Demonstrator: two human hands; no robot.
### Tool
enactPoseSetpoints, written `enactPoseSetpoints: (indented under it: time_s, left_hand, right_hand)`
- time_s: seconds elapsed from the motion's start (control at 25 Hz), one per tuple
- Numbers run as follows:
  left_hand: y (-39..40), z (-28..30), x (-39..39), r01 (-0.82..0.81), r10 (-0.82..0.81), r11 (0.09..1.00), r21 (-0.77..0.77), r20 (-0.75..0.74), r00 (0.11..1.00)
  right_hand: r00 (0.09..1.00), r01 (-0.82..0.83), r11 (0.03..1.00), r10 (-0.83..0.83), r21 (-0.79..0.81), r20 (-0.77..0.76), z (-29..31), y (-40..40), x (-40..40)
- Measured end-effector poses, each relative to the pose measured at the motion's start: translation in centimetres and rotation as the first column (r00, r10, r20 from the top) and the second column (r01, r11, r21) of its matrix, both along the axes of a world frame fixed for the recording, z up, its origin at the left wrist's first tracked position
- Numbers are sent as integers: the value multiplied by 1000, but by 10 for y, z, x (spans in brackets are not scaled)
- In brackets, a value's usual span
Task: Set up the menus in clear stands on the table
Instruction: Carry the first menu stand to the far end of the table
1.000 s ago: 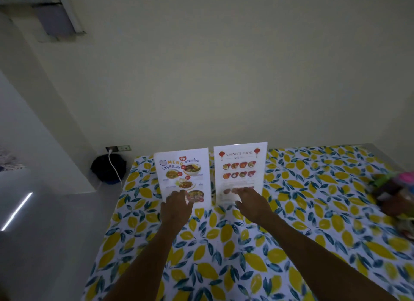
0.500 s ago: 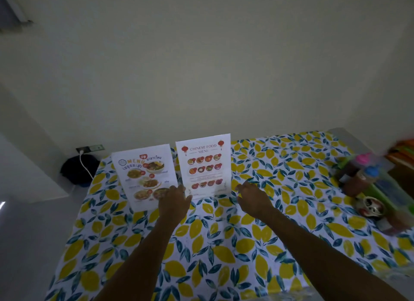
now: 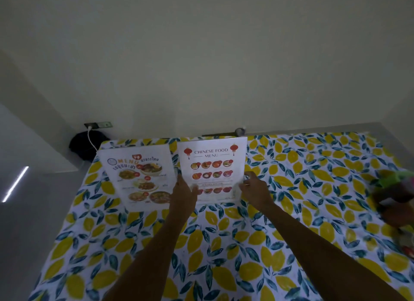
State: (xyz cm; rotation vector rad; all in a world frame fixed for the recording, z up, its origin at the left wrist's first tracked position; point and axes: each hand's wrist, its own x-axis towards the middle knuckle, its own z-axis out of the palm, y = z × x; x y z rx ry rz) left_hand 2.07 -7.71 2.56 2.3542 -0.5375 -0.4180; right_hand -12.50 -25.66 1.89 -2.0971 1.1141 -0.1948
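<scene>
Two menus stand upright in clear stands near the far edge of the table (image 3: 291, 211), which has a lemon-print cloth. The Thai menu (image 3: 139, 177) is on the left with no hand on it. The Chinese food menu (image 3: 212, 166) stands just right of it. My left hand (image 3: 184, 194) grips its lower left edge, thumb across the front. My right hand (image 3: 254, 187) holds the lower right edge, index finger raised beside the sheet.
Blurred condiment bottles and a container (image 3: 394, 195) sit at the table's right edge. A dark bag (image 3: 84, 147) with a white cable plugged into a wall socket (image 3: 98, 124) lies on the floor past the far left corner. The wall is close behind the menus.
My left hand moved off the Thai menu onto the Chinese menu's left edge. My right hand rose from the cloth to the right edge. The view swung back left.
</scene>
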Motion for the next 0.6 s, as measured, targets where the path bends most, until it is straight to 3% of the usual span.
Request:
enactPoseSetpoints:
  time_s: [0.2, 0.6]
  left_hand:
    - [-4, 1, 4, -78, 78, 996, 29, -1, 997]
    - [-73, 49, -31, 44, -39, 997, -65, 83, 996]
  right_hand:
    - [994, 49, 998, -46, -31, 104, -11, -4, 8]
    - [980, 79, 997, -75, -16, 182, 29, -85, -38]
